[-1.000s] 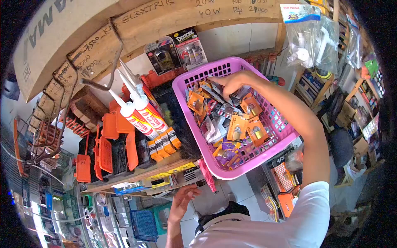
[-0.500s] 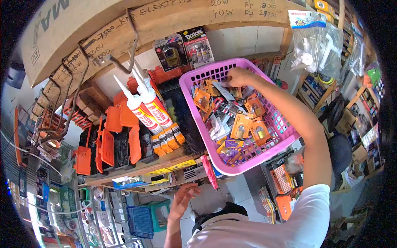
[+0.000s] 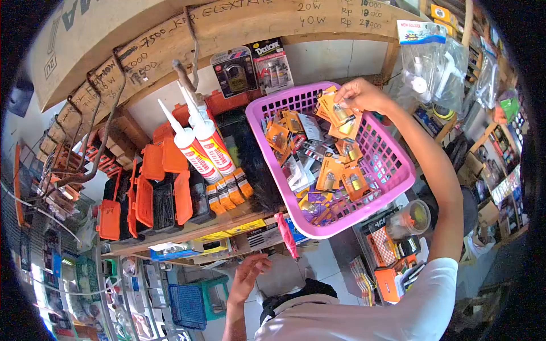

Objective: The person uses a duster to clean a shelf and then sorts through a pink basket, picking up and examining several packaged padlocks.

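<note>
A pink plastic basket [image 3: 392, 183] sits on a wooden shelf, filled with several padlocks on orange cards. My right hand [image 3: 361, 94] is raised over the basket's far rim and grips orange padlock packs [image 3: 340, 115] lifted out of the pile. My left hand [image 3: 248, 277] hangs low below the shelf edge, fingers apart, holding nothing.
Left of the basket stand white sealant tubes [image 3: 199, 145] and orange cases [image 3: 153, 196]. Carded padlocks [image 3: 232, 71] hang on the back wall under a wooden beam [image 3: 227, 25]. Bagged goods [image 3: 429, 62] hang at the right. A blue crate [image 3: 187, 307] lies on the floor.
My right hand rose from inside the basket's far corner, lifting orange padlock packs up over the rim. My left hand stayed low.
</note>
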Available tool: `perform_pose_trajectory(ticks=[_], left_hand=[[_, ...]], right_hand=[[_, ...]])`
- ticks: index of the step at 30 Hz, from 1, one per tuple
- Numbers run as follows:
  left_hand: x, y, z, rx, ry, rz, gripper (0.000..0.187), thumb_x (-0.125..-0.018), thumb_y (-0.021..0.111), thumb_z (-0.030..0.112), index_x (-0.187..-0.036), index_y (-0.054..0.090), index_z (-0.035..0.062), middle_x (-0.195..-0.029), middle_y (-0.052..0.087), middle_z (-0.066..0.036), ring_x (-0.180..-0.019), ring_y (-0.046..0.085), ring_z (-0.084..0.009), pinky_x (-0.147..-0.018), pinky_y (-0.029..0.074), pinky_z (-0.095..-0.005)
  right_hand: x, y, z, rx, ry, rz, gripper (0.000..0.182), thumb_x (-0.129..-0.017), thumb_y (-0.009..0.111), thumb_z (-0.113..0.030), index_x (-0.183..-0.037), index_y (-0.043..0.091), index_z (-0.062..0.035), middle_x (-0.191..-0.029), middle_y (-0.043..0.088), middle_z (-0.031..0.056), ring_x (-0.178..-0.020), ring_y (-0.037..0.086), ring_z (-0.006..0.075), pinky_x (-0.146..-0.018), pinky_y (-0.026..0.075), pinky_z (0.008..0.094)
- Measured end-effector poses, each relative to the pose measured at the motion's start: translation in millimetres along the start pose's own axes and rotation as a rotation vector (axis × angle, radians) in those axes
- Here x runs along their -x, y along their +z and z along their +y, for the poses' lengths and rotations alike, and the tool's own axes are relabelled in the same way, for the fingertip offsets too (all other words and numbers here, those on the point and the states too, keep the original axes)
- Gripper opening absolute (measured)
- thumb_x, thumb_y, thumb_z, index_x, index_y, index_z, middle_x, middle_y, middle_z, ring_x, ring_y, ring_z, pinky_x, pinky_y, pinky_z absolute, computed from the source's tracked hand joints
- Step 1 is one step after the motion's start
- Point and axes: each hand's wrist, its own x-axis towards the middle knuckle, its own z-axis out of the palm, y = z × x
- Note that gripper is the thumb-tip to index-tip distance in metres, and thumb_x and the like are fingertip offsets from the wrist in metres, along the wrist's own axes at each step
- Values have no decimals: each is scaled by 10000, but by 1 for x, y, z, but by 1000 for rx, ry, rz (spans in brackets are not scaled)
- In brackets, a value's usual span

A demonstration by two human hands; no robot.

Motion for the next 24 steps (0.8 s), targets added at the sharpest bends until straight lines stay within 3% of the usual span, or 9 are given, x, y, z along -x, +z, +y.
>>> perform_pose_trajectory(ticks=[4,7,8,13,15,18,20,21,24], left_hand=[[-3,3,0,-7,9,-31,350,-982,510,249,-1225,543,-1,-1042,646,-89,-950,603,-166,-801,448,-296],[-6,7,3,-17,17,-49,349,-984,507,253,-1220,544,-1,-1042,647,-89,-954,604,-166,-808,450,-300],[-7,7,3,-24,22,-55,347,-985,505,254,-1218,544,-1,-1041,649,-90,-956,604,-165,-812,450,-302],[-6,9,6,-27,50,-56,361,-983,512,265,-1224,541,-3,-1036,655,-90,-954,608,-165,-814,450,-302],[-3,7,6,-12,56,-44,365,-982,514,269,-1223,543,-3,-1035,658,-90,-952,610,-165,-812,450,-300],[1,3,2,-22,42,-11,371,-979,520,280,-1213,550,-6,-1041,657,-91,-952,613,-164,-799,449,-296],[6,1,-2,-31,37,38,512,-961,517,430,-1209,541,-17,-1033,659,-117,-939,620,-189,-796,470,-319],[7,1,-2,-30,34,43,512,-961,517,430,-1209,541,-17,-1033,659,-117,-939,620,-189,-796,470,-319],[11,1,0,-38,9,69,521,-954,526,441,-1205,545,-15,-1019,663,-114,-926,624,-181,-780,478,-314]], right_hand=[[29,1,13,40,-106,-160,241,-744,670,117,-955,684,3,-875,678,24,-780,594,71,-692,479,223],[41,11,28,36,33,-253,193,-745,694,92,-918,680,9,-844,669,17,-731,591,68,-667,483,234],[46,14,30,68,65,-288,240,-755,695,77,-982,646,16,-799,661,34,-699,586,78,-631,476,258],[59,34,8,401,62,-85,360,-769,674,71,-1098,547,-2,-728,643,85,-667,600,135,-576,457,314],[50,30,19,440,91,-240,295,-761,679,63,-1031,568,17,-692,629,75,-663,605,138,-576,462,312],[50,29,18,637,22,-163,228,-759,675,48,-967,583,28,-668,619,68,-672,606,123,-576,462,310],[47,24,14,519,46,-182,192,-758,671,44,-930,586,32,-670,621,77,-665,608,129,-576,462,316],[44,21,11,402,74,-196,157,-757,666,39,-894,589,36,-672,623,87,-657,609,135,-577,462,322],[35,9,-1,566,-29,-176,121,-765,633,18,-879,595,17,-700,630,78,-637,592,135,-566,458,323]])
